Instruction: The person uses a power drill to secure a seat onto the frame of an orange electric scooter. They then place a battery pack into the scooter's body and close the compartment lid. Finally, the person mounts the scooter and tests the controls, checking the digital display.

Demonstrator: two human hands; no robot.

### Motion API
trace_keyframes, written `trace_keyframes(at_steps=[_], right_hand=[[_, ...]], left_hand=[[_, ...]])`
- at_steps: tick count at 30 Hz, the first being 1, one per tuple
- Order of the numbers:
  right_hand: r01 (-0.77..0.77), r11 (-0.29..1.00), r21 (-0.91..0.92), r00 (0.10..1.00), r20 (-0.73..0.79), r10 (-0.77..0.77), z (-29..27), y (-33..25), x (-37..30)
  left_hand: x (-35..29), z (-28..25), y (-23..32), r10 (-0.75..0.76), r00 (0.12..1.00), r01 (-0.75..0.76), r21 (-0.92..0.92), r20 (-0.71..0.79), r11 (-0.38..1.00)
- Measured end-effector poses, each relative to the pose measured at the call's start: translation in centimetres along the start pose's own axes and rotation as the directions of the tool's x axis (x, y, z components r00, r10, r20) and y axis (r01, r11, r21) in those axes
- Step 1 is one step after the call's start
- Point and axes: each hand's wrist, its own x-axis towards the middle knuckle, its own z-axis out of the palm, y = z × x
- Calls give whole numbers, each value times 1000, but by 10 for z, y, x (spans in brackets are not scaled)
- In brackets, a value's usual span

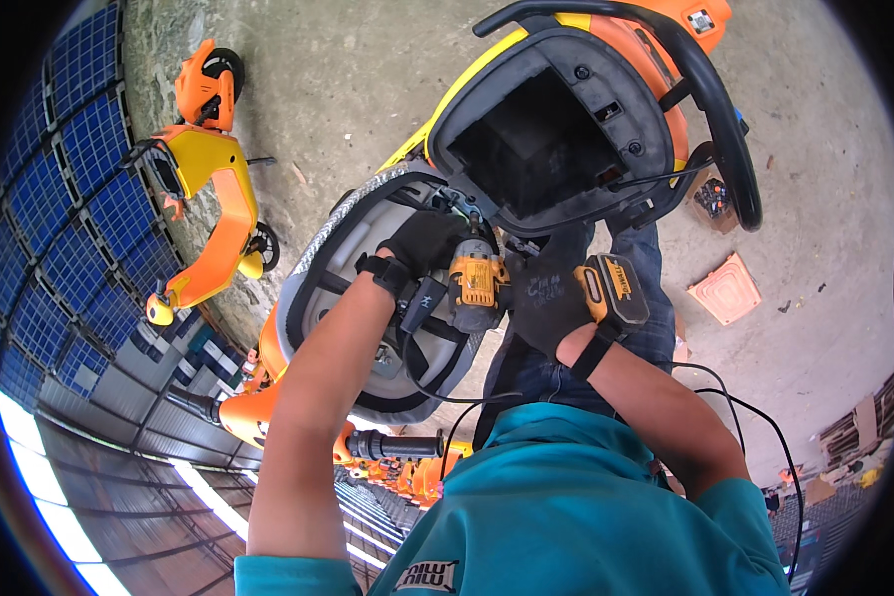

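Note:
My right hand point(549, 300), in a black glove, is wrapped around the handle of a yellow and black cordless impact driver point(477, 278). The driver's battery point(621, 290) sticks out beyond that wrist. The driver's nose points away from me at a metal hinge bracket point(459, 202) between a scooter's tipped-up seat point(353, 260) and its storage compartment point(541, 144). My gloved left hand point(422, 241) is closed beside the driver's nose, close to the bracket. Its fingertips are partly hidden, so what they pinch cannot be made out. The seat's grey underside faces up.
A black grab rail point(720, 99) curves over the scooter's rear. Another orange and yellow scooter point(219, 199) stands at left beside blue crates point(79, 199). A handlebar grip point(397, 445) lies near my left elbow. On the floor at right are an orange panel point(727, 289) and a box of small parts point(713, 199).

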Motion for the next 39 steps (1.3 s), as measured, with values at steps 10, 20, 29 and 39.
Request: trace_keyframes(at_steps=[10,20,29,39], right_hand=[[31,999,34,998,-63,-29,1,5,0],[43,999,-26,999,-32,-44,-1,4,1],[101,980,-170,985,156,-75,-47,1,22],[131,986,-108,977,180,-110,-70,-6,37]], left_hand=[[16,30,-24,51,982,-96,-256,-179,962],[20,33,-37,273,939,-275,17,-210,961],[16,12,-12,159,971,-175,-78,-176,982],[14,8,-10,229,951,-264,-163,-207,951]])
